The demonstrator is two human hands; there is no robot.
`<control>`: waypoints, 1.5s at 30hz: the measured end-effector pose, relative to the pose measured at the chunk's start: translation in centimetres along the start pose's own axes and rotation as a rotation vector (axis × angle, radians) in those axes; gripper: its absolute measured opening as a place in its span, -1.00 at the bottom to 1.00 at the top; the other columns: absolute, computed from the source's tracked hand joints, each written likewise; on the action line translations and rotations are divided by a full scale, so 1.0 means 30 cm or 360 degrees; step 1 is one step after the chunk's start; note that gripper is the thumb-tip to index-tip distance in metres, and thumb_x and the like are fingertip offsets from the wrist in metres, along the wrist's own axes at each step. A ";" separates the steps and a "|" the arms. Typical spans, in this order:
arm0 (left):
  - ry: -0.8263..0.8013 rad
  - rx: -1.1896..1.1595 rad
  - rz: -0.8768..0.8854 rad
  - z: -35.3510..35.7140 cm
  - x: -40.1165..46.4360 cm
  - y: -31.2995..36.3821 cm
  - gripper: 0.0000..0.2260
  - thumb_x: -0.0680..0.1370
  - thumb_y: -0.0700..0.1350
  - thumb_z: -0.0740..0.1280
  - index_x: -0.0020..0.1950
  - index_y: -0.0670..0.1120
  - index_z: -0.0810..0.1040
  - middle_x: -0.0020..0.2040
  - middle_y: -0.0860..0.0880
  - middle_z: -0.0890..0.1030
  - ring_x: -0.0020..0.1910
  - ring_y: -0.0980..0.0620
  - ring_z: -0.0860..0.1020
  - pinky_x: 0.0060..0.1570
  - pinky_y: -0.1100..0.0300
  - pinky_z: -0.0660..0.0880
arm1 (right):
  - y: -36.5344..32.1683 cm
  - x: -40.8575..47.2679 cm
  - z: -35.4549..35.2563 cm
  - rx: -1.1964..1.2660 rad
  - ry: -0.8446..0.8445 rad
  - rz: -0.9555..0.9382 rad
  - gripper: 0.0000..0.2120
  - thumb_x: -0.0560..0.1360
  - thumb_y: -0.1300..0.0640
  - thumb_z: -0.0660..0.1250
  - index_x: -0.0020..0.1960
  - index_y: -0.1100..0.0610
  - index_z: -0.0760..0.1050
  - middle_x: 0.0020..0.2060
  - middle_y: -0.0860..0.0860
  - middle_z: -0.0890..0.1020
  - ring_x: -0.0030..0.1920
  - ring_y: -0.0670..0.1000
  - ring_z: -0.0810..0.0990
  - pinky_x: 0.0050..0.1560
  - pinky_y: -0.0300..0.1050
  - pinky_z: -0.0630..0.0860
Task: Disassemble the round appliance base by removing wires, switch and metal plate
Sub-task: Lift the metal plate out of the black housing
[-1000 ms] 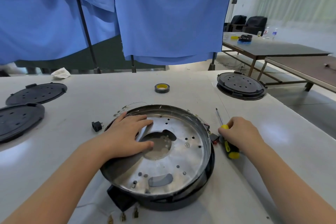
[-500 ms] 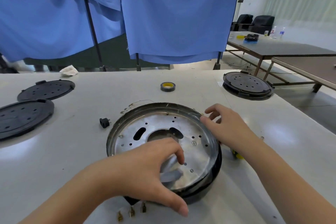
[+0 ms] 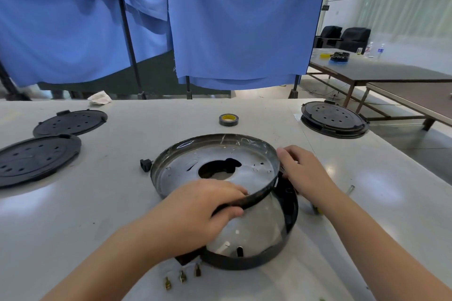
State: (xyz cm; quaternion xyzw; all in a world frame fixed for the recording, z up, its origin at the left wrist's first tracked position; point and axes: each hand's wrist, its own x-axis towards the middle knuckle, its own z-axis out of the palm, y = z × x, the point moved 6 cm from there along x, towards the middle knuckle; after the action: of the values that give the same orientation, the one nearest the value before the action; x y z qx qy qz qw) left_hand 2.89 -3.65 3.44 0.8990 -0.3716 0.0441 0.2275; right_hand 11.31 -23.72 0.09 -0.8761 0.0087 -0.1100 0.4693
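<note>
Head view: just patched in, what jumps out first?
The shiny metal plate at table centre is tilted up out of the black base. The left hand grips its near rim while the right hand is at its right edge. Behind, blue curtains fill the back; black perforated covers lie at far left.
</note>
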 end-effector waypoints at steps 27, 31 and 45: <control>0.0876 -0.0825 -0.0352 -0.169 -0.078 -0.204 -0.85 0.52 -0.02 0.31 -0.05 -0.03 0.63 -0.32 -0.12 0.54 -0.31 0.16 0.47 -0.28 0.41 0.38 | 0.078 0.011 0.046 -0.0477 -0.0061 0.0175 -0.68 0.49 0.11 0.33 0.23 -0.09 0.46 0.03 -0.06 0.60 -0.06 0.01 0.54 -0.05 -0.15 0.44; 0.0874 -0.0731 -0.0336 -0.179 -0.093 -0.227 -0.80 0.49 0.07 0.28 -0.05 0.02 0.63 -0.29 -0.14 0.58 -0.31 0.12 0.47 -0.28 0.39 0.37 | 0.087 0.021 0.038 -0.0457 -0.0047 0.0183 -0.70 0.50 0.09 0.32 0.21 -0.12 0.46 -0.07 -0.09 0.61 -0.07 0.01 0.55 -0.09 -0.13 0.41; 0.0858 -0.0327 -0.0385 -0.154 -0.136 -0.317 -0.87 0.54 0.08 0.26 0.02 0.17 0.58 -0.32 0.06 0.56 -0.41 0.11 0.46 -0.40 0.40 0.33 | 0.102 0.056 -0.014 -0.0324 -0.0026 0.0252 -0.70 0.49 0.11 0.35 0.20 -0.10 0.50 -0.17 -0.16 0.62 -0.10 -0.01 0.61 0.04 -0.02 0.52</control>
State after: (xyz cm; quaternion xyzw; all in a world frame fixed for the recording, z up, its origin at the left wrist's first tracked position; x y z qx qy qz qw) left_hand 6.90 6.94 2.97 0.8649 -0.1908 0.2159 0.4111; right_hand 13.12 -25.97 -1.89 -0.9166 0.0853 -0.0640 0.3852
